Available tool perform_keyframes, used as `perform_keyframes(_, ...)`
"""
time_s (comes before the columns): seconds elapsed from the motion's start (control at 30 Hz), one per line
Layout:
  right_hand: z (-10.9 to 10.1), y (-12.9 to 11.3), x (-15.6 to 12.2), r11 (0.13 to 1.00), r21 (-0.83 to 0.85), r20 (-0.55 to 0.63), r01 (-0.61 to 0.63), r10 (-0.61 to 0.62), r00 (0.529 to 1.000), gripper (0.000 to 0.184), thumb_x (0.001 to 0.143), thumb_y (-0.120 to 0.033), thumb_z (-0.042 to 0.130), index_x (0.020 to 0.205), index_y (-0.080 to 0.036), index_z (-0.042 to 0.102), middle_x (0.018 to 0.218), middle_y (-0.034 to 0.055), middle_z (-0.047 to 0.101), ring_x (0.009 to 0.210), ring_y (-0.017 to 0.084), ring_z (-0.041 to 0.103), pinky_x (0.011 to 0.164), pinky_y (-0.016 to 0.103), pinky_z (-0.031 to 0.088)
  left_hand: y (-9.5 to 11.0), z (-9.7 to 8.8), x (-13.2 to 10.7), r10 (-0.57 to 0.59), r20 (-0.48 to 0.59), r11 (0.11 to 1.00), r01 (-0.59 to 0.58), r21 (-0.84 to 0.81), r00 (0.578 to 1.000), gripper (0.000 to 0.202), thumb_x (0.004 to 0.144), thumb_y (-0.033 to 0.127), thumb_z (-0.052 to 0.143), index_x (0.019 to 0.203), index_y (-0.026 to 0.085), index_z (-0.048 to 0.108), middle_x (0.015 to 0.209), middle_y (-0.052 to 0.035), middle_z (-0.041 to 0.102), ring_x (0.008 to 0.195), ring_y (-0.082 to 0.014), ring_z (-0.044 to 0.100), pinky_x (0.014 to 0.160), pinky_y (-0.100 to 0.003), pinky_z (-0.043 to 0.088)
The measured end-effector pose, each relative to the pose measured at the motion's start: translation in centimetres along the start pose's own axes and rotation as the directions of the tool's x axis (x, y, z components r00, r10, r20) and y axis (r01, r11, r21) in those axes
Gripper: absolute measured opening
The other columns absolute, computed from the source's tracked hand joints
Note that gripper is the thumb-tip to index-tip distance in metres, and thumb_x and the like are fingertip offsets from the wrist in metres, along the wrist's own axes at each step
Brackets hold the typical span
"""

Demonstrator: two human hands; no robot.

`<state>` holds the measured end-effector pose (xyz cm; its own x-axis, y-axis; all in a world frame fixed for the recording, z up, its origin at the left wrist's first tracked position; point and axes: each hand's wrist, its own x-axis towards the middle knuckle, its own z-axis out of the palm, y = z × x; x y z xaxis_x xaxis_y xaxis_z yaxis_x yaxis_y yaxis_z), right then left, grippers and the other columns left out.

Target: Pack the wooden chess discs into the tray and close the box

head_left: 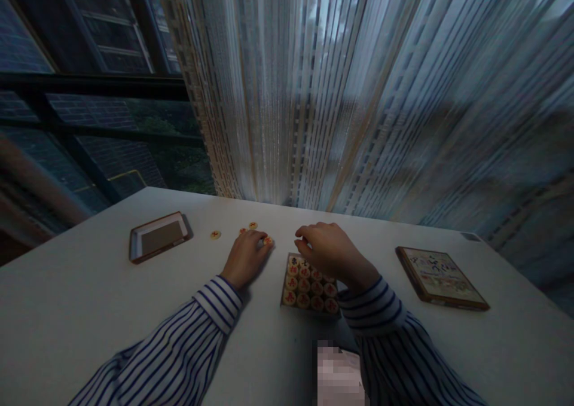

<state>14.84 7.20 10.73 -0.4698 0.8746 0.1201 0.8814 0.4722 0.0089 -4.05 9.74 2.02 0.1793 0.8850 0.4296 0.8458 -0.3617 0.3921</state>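
Note:
Round wooden Chinese chess pieces with red characters lie about my hands. My left hand [246,256] is closed, with a Chinese chess piece [268,240] at its thumb and index fingertips, low over the table. Just beyond its knuckles lie a loose piece [253,225] and another, partly covered. Farther left is a single piece [215,235]. My right hand [334,250] hovers over the far right part of an open box [281,298] filled with rows of pieces. Its thumb and index tips are curled with a small gap, and nothing shows between them. The hand hides some pieces in the box.
An upturned brown lid or shallow tray [156,238] rests at the left of the white table [103,310]. On the right lies a flat decorated box [442,277]. String curtains [287,95] hang behind the far edge, beside a dark-framed window [98,83]. A blurred patch covers the near edge.

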Motion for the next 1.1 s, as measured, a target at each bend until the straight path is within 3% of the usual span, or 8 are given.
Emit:
perform_keyframes(0.8,-0.4,0.0,-0.3,1.0,-0.015,-0.008,-0.017,0.017,1.0,0.033,0.086,-0.03,0.034,0.102,-0.02,0.06,0.099,0.008,0.067,0.092,0.022,0.059,0.075,0.032,0.038,2.9,-1.0,-1.6,0.061,-0.109,0.99,-0.074,-0.121,0.992,0.024,0.079,0.029,0.053,0.096,0.015,0.061,0.091,-0.0082,0.065,0.085,-0.0209,0.058,0.079,-0.036,0.046)
perform_keyframes(1.1,-0.8,-0.1,-0.4,1.0,0.0,-0.003,0.001,-0.001,1.0,0.033,0.086,-0.03,0.034,0.1,-0.02,0.062,0.096,0.008,0.067,0.09,0.022,0.059,0.073,0.032,0.039,4.1,-1.0,-2.3,0.058,-0.205,0.982,-0.092,-0.162,0.977,0.024,0.079,0.027,0.054,0.1,0.016,0.059,0.093,-0.0073,0.065,0.085,-0.0192,0.058,0.078,-0.035,0.047)
